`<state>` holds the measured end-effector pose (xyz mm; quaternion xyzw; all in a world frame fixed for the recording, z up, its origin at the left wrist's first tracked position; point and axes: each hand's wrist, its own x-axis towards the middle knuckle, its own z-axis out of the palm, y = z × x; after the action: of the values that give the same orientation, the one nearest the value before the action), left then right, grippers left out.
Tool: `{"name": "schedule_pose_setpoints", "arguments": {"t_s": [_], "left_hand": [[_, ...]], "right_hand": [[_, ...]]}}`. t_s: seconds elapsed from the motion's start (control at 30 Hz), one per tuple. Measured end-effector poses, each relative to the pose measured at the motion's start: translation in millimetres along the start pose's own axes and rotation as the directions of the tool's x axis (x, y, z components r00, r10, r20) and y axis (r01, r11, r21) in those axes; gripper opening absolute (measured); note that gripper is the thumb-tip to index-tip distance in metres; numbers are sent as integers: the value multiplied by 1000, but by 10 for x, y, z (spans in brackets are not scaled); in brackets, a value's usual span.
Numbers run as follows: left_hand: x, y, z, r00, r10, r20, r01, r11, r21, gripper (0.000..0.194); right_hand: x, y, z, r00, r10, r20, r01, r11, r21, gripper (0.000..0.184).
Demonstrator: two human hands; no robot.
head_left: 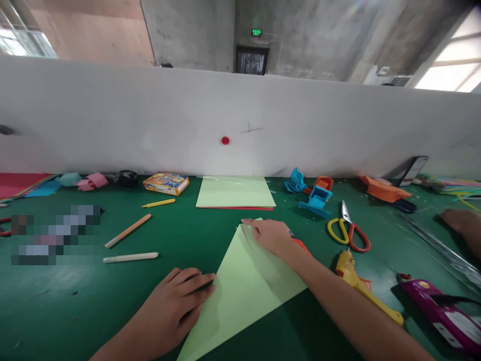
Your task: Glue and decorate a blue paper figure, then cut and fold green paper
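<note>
While the left hand [176,301] presses flat, fingers together, on the left edge of the folded light-green paper triangle [240,286] and the right hand [270,235] pins its top corner, fingers together, the sheet, lying just below the green paper stack [235,193], looks light, thin, creasable, best held at edges.

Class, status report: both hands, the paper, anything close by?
Left hand and right hand flat on folded green paper. Glue gun and scissors lie right.
</note>
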<state>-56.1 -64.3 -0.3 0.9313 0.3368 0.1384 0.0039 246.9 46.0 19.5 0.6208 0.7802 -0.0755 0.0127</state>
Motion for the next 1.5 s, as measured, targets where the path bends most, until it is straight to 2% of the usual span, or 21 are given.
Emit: {"name": "schedule_pose_setpoints", "arguments": {"t_s": [0.13, 0.27, 0.37, 0.47, 0.53, 0.63, 0.7, 0.77, 0.87, 0.97, 1.07, 1.17, 1.27, 1.4, 1.5], "left_hand": [[-17, 0, 6, 1000, -11, 18, 11, 1000, 2, 42], [-44, -21, -23, 995, 21, 93, -24, 999, 34, 47], [-57, -22, -41, 994, 14, 108, -16, 1000, 14, 57], [-31, -11, -51, 993, 3, 121, 0, 1000, -21, 62], [10, 1, -64, 991, -5, 131, 10, 999, -36, 61], [81, 32, -96, 989, -10, 149, 19, 998, -59, 58], [118, 59, -115, 985, -12, 171, 24, 998, -64, 57], [143, 89, -118, 981, -25, 190, 38, 997, -64, 59], [178, 141, -84, 981, -55, 188, 69, 995, -73, 61], [233, 216, -18, 982, -82, 171, 97, 992, -83, 59], [314, 333, 36, 977, -83, 196, 106, 988, -110, 58], [419, 495, 47, 971, -20, 236, 55, 989, -139, 61], [533, 655, 22, 957, 82, 280, -35, 985, -167, 67], [628, 773, 53, 929, 166, 330, -103, 974, -200, 65], [642, 813, 176, 936, 189, 297, -141, 974, -176, 68]], "right_hand": [[16, 25, -7, 1000, -2, 23, 2, 1000, -14, 57], [-160, 18, -87, 997, -54, 55, 54, 999, -8, 65], [-395, 103, -210, 981, -169, 100, 166, 986, 31, 66], [-675, 304, -323, 943, -294, 154, 278, 953, 118, 62], [-872, 493, -356, 946, -272, 177, 247, 957, 151, 57], [-1161, 806, -319, 987, -88, 135, 66, 984, 165, 52], [-1335, 983, -246, 993, -5, 117, -12, 990, 141, 52], [-1481, 1099, -154, 996, 31, 81, -40, 992, 119, 53], [-1622, 1150, -27, 998, 20, 60, -30, 987, 157, 53], [-1650, 1098, 42, 999, 34, 34, -40, 985, 170, 53], [-1581, 996, 42, 997, 70, -12, -69, 995, 77, 53], [-1460, 870, 11, 992, 117, -41, -119, 991, -55, 55], [-1328, 749, 0, 986, 168, -3, -167, 979, -117, 61], [-1209, 661, -22, 963, 264, 61, -260, 963, -66, 70], [-1191, 687, -106, 937, 349, 24, -349, 932, 101, 69]]}}
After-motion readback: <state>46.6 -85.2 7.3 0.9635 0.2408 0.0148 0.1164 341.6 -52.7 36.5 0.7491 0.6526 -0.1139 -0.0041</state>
